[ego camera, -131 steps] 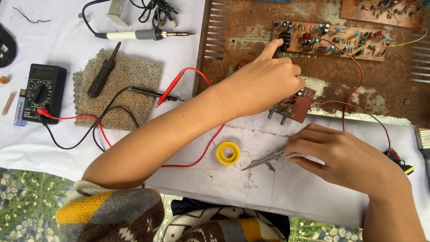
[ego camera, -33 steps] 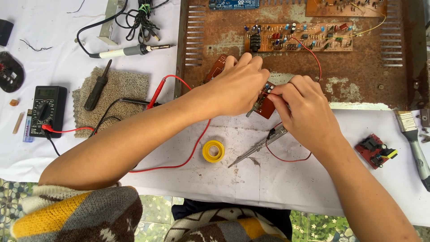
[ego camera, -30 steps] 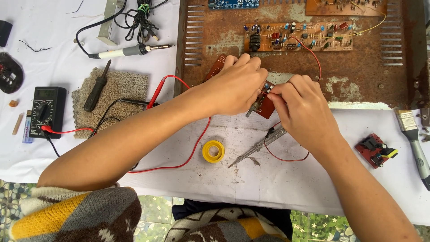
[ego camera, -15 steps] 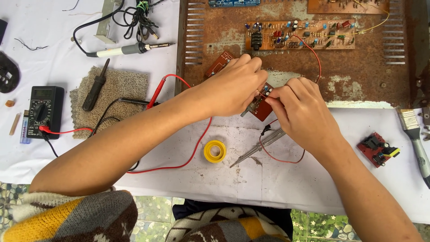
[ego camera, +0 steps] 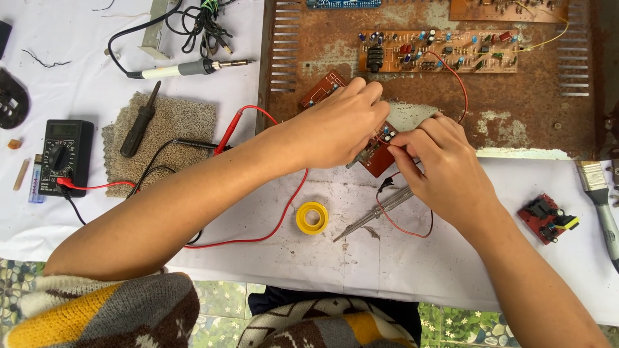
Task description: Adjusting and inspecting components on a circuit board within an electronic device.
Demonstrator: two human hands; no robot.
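Note:
My left hand (ego camera: 338, 129) grips a small red-brown circuit board (ego camera: 379, 151) at the lower edge of a rusty metal chassis (ego camera: 516, 109). My right hand (ego camera: 442, 171) pinches the same board from the right and also holds metal tweezers (ego camera: 371, 222) whose tips point down-left over the white cloth. A thin red wire (ego camera: 403, 229) loops from the board under my right hand. Another red-brown board (ego camera: 320, 90) lies just behind my left hand. A long populated circuit board (ego camera: 438, 51) sits on the chassis further back.
A yellow tape roll (ego camera: 312, 218) lies near the tweezer tips. To the left are a black multimeter (ego camera: 63, 158) with red and black leads, a screwdriver (ego camera: 140, 122) on a brown mat, and a soldering iron (ego camera: 187, 67). A small red module (ego camera: 547, 218) and a brush (ego camera: 599, 200) lie right.
My left hand came back from pointing at the long board and took the small board. My right hand rose to the same board with the tweezers. Over the last second, both hands barely moved.

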